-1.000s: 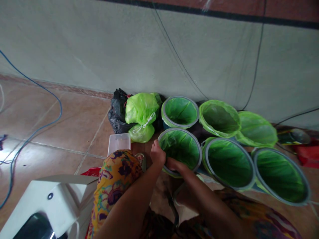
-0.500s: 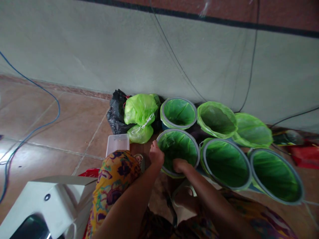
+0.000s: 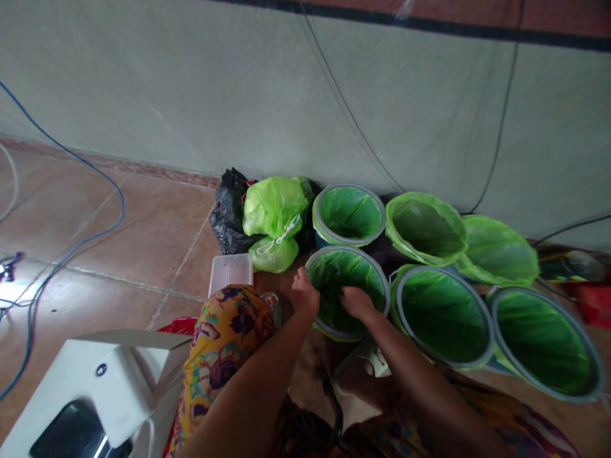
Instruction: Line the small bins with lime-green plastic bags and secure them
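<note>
My left hand [image 3: 305, 292] is closed on the left rim of a trash bin [image 3: 386, 280] with a grey ring around its mouth. A green plastic liner [image 3: 334, 273] covers this bin's inside. Over the opening, my right hand [image 3: 357, 302] reaches in from the near right side with its fingers curled; what they hold, if anything, is hidden. Beside it on the right stands another lined bin [image 3: 396, 312]. Behind are one more bin with a grey ring [image 3: 350, 244] and a bin with its green liner folded over the edge [image 3: 426, 259].
Further right are more lined bins [image 3: 599, 375]. A knotted green bag [image 3: 274, 207] and a black bag [image 3: 231, 213] lie against the wall [image 3: 191, 95]. Left are a clear plastic box [image 3: 231, 270], a white machine [image 3: 124, 388] and a blue cable [image 3: 86, 238] on the floor.
My right hand has moved up and slightly right within the bin's mouth. My left hand stays at the rim. The whole view has shifted a little.
</note>
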`<move>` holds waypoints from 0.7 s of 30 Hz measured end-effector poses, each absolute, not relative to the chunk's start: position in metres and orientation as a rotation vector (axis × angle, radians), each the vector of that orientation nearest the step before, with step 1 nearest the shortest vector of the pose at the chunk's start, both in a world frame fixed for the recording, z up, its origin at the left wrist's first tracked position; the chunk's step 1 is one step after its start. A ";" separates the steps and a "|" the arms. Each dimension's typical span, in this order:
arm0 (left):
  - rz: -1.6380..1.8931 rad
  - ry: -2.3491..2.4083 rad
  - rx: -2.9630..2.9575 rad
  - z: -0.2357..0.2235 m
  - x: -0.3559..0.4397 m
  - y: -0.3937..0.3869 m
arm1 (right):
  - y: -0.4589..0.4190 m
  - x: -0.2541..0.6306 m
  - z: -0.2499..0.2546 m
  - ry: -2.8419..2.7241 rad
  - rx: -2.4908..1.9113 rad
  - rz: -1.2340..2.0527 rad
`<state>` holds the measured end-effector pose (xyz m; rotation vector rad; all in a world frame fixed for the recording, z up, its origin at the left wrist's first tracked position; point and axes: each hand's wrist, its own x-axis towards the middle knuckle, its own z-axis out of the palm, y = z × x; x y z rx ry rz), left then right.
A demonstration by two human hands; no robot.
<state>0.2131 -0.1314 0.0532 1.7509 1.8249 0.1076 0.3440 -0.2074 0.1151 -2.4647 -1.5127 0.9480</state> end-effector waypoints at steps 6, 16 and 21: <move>0.069 1.820 1.766 0.055 0.213 -0.131 | -0.186 0.394 0.066 -1.329 -2.520 -0.087; 0.079 1.810 1.791 0.053 0.213 -0.132 | -0.204 0.421 0.034 -1.461 -2.879 0.075; 0.010 1.788 1.835 0.057 0.212 -0.121 | -0.204 0.419 0.033 -1.420 -2.874 0.088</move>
